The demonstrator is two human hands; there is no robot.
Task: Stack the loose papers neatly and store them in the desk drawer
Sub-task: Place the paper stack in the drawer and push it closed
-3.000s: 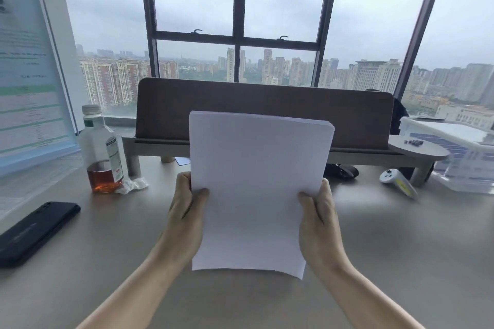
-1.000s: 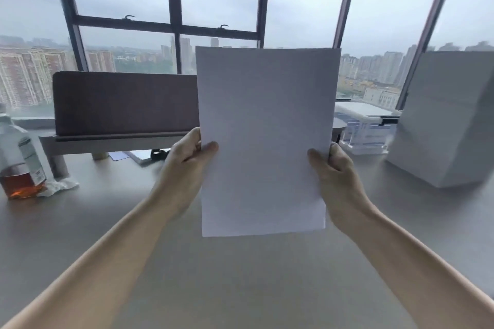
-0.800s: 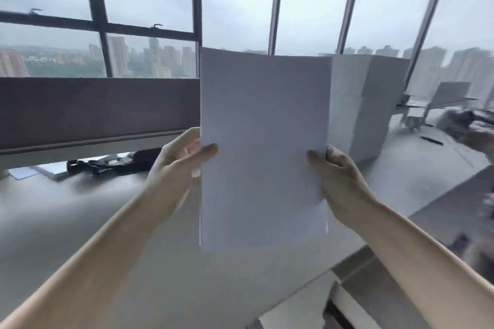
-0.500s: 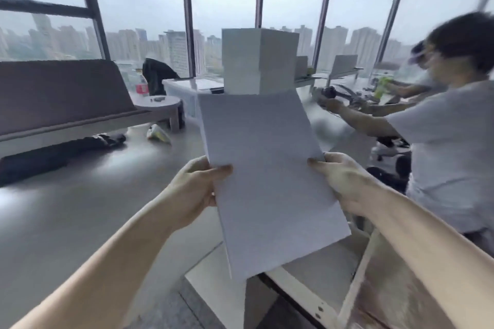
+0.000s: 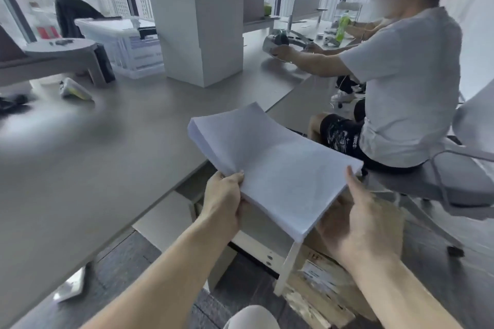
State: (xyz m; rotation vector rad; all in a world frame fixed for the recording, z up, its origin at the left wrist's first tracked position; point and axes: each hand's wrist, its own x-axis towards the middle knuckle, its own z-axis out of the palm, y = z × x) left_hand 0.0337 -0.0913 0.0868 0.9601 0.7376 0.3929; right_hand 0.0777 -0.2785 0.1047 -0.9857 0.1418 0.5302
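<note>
Now the left hand [image 5: 224, 195] is pinching the paper stack [image 5: 275, 165] at its near edge while the right hand [image 5: 361, 219] is cupping underneath, carrying the light, floppy, slide-prone sheets beyond the worktop's [image 5: 107, 141] edge, above the open drawer [image 5: 256, 238].

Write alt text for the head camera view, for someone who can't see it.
Two bare hands, left hand and right hand, hold a stack of white papers nearly flat over an open drawer beside a grey desk. A seated person in a white shirt works just beyond.
</note>
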